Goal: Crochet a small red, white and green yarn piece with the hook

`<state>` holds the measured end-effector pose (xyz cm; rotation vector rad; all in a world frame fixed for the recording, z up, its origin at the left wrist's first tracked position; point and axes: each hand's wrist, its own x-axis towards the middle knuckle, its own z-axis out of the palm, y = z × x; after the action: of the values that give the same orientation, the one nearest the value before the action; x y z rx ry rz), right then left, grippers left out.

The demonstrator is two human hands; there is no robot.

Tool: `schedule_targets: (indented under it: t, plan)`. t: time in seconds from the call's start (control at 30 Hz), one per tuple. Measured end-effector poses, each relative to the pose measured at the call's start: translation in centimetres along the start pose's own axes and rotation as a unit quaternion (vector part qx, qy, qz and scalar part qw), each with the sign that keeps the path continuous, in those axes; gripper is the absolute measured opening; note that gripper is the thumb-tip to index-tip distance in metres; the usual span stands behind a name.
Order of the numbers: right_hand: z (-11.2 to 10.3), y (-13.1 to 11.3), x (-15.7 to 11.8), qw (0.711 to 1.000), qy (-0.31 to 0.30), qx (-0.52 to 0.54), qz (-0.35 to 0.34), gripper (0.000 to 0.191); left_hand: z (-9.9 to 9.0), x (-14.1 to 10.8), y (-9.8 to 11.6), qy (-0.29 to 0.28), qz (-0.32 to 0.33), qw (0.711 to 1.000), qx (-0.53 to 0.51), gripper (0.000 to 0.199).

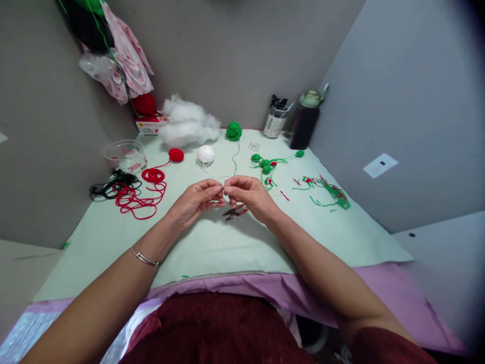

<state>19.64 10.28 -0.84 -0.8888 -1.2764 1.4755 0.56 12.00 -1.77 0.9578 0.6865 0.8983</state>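
My left hand [202, 198] and my right hand [248, 194] meet over the middle of the table, fingertips pinched together. Between them is a tiny piece, partly hidden and too small to name, with a hint of green. A white strand runs toward the fingers from the white yarn ball [205, 155]. From the green yarn ball [234, 131] a thread trails down to behind my right hand. Red-handled thread snips [235, 212] lie on the cloth just below my hands, partly covered by the right one.
Left: red yarn ball [176, 155], loose red yarn [140, 202], black yarn [113, 186], clear tub [127, 155]. Behind: white stuffing [187, 124]. Right: small green crocheted pieces [266, 167], green and red yarn scraps [337, 194], pen cup [275, 124], phone [305, 127] against a bottle [310, 98]. Walls enclose the table.
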Motion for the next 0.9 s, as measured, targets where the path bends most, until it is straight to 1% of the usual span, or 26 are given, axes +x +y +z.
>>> schedule_targets:
  t: [0.13,0.27,0.37,0.5,0.63,0.7,0.8,0.9]
  plan:
    - [0.0,-0.2,0.0,0.999,-0.009,0.025,0.018,0.033,0.1,-0.1,0.2,0.006,0.009,1.0,-0.005,0.034]
    - [0.3,-0.2,0.0,0.996,-0.037,0.054,0.056,0.038,0.3,-0.2,0.4,0.021,0.032,0.999,-0.009,0.034]
    - [0.4,0.3,0.1,0.996,-0.028,0.054,0.064,0.039,0.5,-0.2,0.3,0.03,0.045,0.999,-0.007,0.034]
    - [0.2,0.8,0.3,0.998,-0.004,0.046,0.04,0.038,0.4,-0.2,0.0,0.026,0.039,0.999,-0.004,0.035]
    - [0.1,0.7,0.2,0.999,-0.008,-0.029,-0.037,0.04,0.0,0.0,-0.2,0.004,0.019,1.0,-0.001,0.034]
    - [0.2,0.5,0.1,0.996,-0.012,-0.058,-0.062,0.036,-0.1,0.0,-0.2,-0.004,0.011,1.0,0.0,0.034]
    - [0.4,0.4,0.0,0.996,0.003,-0.065,-0.064,0.03,-0.1,0.0,-0.2,-0.012,0.005,1.0,0.0,0.033]
    - [0.4,0.5,0.1,0.998,0.012,-0.049,-0.047,0.032,0.0,-0.1,-0.1,-0.016,0.006,1.0,-0.002,0.034]
